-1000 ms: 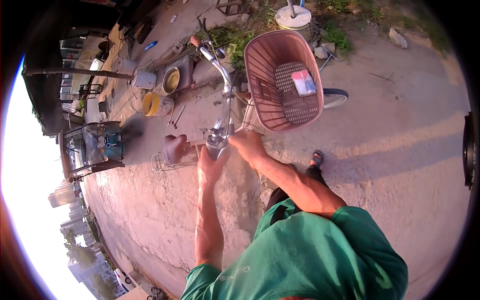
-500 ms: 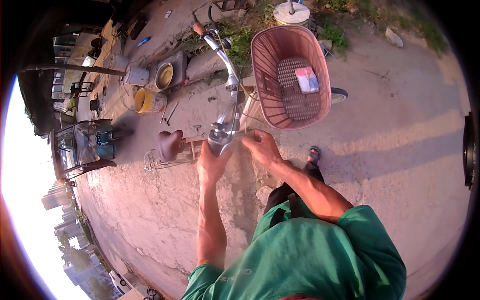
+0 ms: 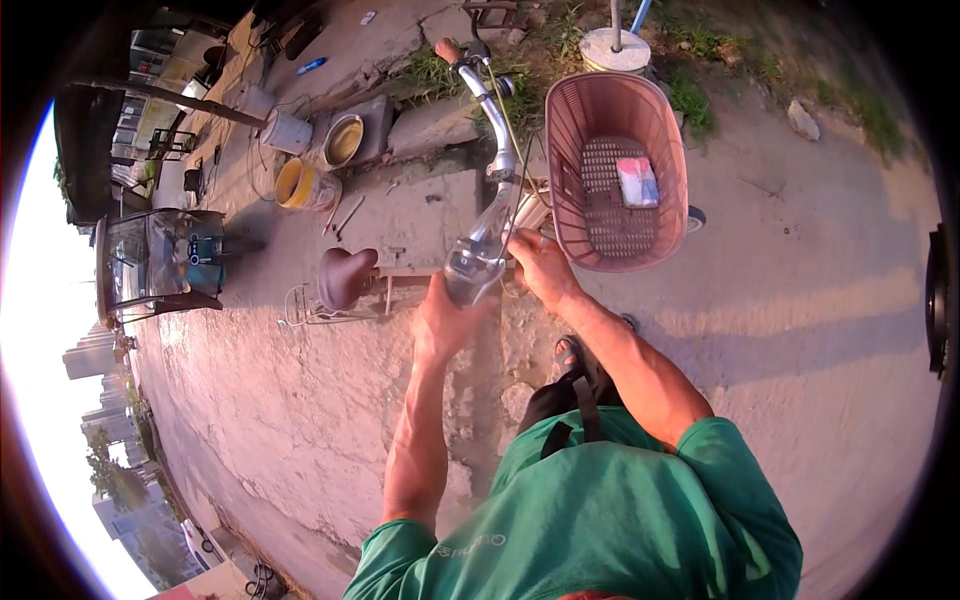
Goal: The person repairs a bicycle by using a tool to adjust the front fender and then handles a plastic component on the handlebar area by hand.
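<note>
A bicycle's silver handlebar [image 3: 492, 212] stretches away in front of me, its far end with a brown grip. My left hand [image 3: 446, 318] is closed round the near end, beside a shiny metal fitting [image 3: 466, 268]; its fingers are partly blurred. To the right of that fitting, my right hand [image 3: 543, 270] pinches a thin cable [image 3: 517, 150] that runs along the bar; the fingertips are partly hidden. The pinkish plastic basket [image 3: 618, 262] lies just beyond my right hand, with a small white, red and blue packet [image 3: 637, 182] in it.
The brown saddle [image 3: 345, 278] is left of my left hand. Farther off are a yellow bucket [image 3: 298, 186], a white bucket [image 3: 287, 131], a metal basin [image 3: 344, 141] and a covered three-wheeler [image 3: 160, 262]. My sandalled foot [image 3: 567, 354] stands on cracked concrete. A round pole base [image 3: 614, 50] stands beyond the basket.
The view has shifted, so the bicycle and basket appear farther right and a little lower. My sandalled foot shows nearer to me. Both hands stay at the near handlebar end; the left is more blurred.
</note>
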Available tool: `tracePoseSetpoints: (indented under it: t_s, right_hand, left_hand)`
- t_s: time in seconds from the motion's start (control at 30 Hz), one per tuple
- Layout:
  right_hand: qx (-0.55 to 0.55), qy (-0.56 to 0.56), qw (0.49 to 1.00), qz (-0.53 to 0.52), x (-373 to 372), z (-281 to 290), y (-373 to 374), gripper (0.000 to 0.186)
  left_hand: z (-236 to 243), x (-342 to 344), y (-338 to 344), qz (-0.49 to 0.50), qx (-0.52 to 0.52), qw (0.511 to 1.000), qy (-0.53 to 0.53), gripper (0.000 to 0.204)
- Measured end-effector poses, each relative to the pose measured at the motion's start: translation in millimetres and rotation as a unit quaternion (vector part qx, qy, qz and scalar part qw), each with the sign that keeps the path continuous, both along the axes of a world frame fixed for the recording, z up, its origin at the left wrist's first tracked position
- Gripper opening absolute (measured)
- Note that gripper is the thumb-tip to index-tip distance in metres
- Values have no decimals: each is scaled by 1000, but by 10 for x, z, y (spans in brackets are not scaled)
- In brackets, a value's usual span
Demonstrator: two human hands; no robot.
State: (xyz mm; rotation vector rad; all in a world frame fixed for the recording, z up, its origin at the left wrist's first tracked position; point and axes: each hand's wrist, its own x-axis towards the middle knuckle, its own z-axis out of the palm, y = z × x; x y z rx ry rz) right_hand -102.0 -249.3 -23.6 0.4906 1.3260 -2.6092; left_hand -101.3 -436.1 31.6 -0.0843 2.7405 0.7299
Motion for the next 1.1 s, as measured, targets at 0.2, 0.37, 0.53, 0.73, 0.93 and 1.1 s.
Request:
tracePoseSetpoints:
  t_s: [0.2,0.37,0.53,0.73,0.93,1.1]
  right_hand:
    - [-8,2,1000,25,-36,-72,10,20]
    - [-7,7,999,30,-30,-31,-2,22]
    - [7,0,999,35,-49,4,-10,24]
    - [17,-13,999,33,-49,-36,-8,24]
    - [15,-20,1000,20,-55,-4,0,23]
    - [10,-20,999,38,-34,-152,26,26]
  left_hand:
    - [22,-32,-88,-29,43,999,-6,84]
    - [-198,-44,-275,-41,70,995,63,91]
    - [-188,-47,-278,-27,45,998,35,96]
    - [-251,-26,-308,-41,65,995,65,86]
    - [-354,-48,-314,-32,80,993,77,78]
    - [-396,-66,-349,-31,120,990,65,75]
